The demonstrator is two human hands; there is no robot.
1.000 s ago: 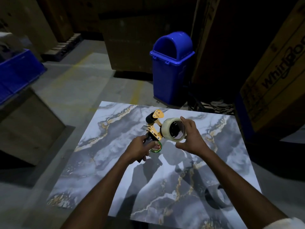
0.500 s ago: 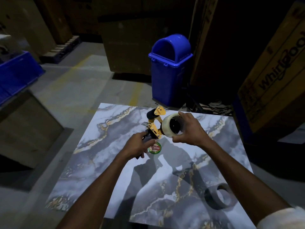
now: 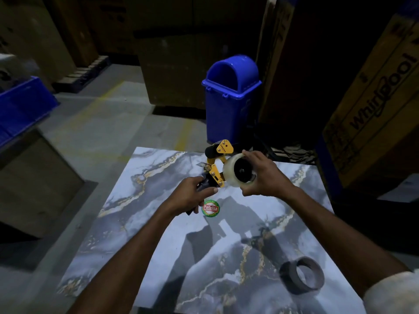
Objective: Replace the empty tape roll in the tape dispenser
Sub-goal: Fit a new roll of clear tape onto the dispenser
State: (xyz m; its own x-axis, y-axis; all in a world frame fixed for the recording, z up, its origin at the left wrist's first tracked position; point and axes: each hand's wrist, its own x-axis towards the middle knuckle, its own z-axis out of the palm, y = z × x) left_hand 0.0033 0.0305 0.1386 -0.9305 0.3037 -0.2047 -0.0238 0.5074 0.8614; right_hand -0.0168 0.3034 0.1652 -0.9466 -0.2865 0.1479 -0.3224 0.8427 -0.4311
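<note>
A yellow and black tape dispenser [image 3: 217,164] is held above the far part of the marble-patterned table [image 3: 140,223]. My left hand [image 3: 192,196] grips its black handle. A new clear tape roll [image 3: 233,175] sits around the dispenser's black hub, and my right hand [image 3: 263,175] wraps it from the right with fingers over its top and bottom. The empty brown cardboard core [image 3: 302,278] lies on its side on the table near the right front, under my right forearm.
A round green and red sticker [image 3: 211,208] lies on the table below my left hand. Beyond the table stands a blue dustbin [image 3: 229,98]. Cardboard boxes [image 3: 374,105] rise at the right, and a blue crate [image 3: 20,107] sits at the left.
The tape roll has slid onto the dispenser's hub; the black hub now fills its centre. Both hands with the dispenser have shifted slightly farther away and to the right.
</note>
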